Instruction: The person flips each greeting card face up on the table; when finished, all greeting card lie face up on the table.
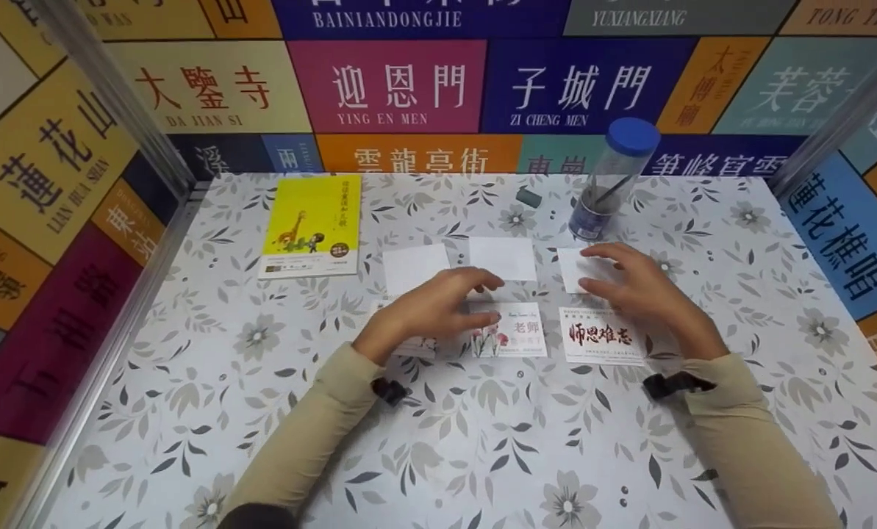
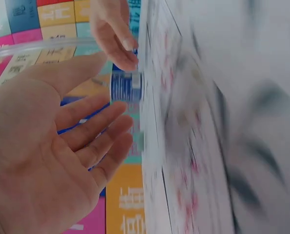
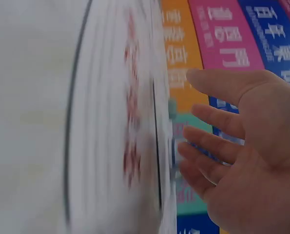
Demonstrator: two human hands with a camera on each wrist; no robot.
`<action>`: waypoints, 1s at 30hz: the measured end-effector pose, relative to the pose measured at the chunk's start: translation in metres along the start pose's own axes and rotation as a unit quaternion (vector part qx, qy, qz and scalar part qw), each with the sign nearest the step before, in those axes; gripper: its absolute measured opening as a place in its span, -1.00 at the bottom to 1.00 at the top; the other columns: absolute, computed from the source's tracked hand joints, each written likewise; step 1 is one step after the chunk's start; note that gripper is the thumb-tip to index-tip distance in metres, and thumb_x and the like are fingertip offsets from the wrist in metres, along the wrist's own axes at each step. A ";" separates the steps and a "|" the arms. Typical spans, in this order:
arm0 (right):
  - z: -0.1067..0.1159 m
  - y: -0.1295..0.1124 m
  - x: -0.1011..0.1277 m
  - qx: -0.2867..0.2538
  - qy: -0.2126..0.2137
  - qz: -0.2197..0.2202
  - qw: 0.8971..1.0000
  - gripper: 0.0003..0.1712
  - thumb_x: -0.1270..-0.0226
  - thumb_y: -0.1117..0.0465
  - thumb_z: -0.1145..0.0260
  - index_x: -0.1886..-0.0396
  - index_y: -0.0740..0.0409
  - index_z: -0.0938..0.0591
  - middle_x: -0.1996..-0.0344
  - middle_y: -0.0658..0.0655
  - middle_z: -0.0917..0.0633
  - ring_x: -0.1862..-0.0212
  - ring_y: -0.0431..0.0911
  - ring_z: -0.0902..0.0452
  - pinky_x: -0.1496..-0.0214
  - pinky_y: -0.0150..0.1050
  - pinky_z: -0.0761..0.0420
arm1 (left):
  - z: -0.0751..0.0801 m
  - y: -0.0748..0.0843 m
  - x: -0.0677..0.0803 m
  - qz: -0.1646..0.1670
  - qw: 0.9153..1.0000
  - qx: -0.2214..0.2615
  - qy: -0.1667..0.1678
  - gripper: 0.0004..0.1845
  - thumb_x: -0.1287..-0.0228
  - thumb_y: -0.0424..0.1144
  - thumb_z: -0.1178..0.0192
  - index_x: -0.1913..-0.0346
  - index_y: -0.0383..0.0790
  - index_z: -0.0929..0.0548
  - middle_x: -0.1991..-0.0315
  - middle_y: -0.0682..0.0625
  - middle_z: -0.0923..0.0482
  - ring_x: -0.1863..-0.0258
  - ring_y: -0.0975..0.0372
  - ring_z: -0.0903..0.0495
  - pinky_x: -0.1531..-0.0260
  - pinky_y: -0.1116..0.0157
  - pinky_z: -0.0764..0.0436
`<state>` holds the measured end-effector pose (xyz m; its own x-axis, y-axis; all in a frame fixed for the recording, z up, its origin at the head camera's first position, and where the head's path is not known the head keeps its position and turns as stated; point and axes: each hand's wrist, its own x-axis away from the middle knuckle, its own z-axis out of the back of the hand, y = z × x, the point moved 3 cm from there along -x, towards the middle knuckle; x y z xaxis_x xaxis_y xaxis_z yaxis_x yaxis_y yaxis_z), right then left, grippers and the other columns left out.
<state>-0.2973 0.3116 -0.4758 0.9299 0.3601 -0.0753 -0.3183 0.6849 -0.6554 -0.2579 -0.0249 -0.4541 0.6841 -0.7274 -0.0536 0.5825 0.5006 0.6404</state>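
Two rows of small cards lie on the floral table (image 1: 482,441). The far row has three blank white cards: left (image 1: 414,267), middle (image 1: 503,257) and right (image 1: 575,269). The near row shows a flower card (image 1: 515,332) and a red-lettered card (image 1: 598,335); a third card (image 1: 417,345) is mostly hidden under my left wrist. My left hand (image 1: 438,305) hovers over the near row with relaxed fingers, holding nothing. My right hand (image 1: 629,283) lies open above the right blank card, its fingertips at the card's edge. The wrist views show both palms open, left hand (image 2: 62,146) and right hand (image 3: 242,146).
A yellow book (image 1: 312,226) lies at the far left of the table. A clear tube with a blue cap (image 1: 612,180) stands tilted at the far right, with a small dark eraser (image 1: 528,197) beside it. Colourful sign walls enclose the table on three sides.
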 end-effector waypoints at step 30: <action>0.053 0.065 0.025 0.029 -0.087 -0.103 0.990 -0.09 -0.36 -0.03 -0.61 -0.60 0.15 -0.48 -0.71 0.46 -0.12 -0.71 0.49 0.07 -0.71 0.48 0.06 | -0.058 0.015 -0.140 0.159 0.978 0.065 0.116 -0.27 -0.34 -0.19 -0.53 -0.52 -0.21 -0.50 -0.27 -0.17 -0.72 -0.13 0.17 -0.72 -0.17 0.32 -0.69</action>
<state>-0.3049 0.3984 -0.4808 0.9318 0.3089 0.1907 -0.1390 0.7888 -0.5987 -0.3195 0.1119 -0.4812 0.9120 -0.4101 0.0015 0.2731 0.6099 0.7439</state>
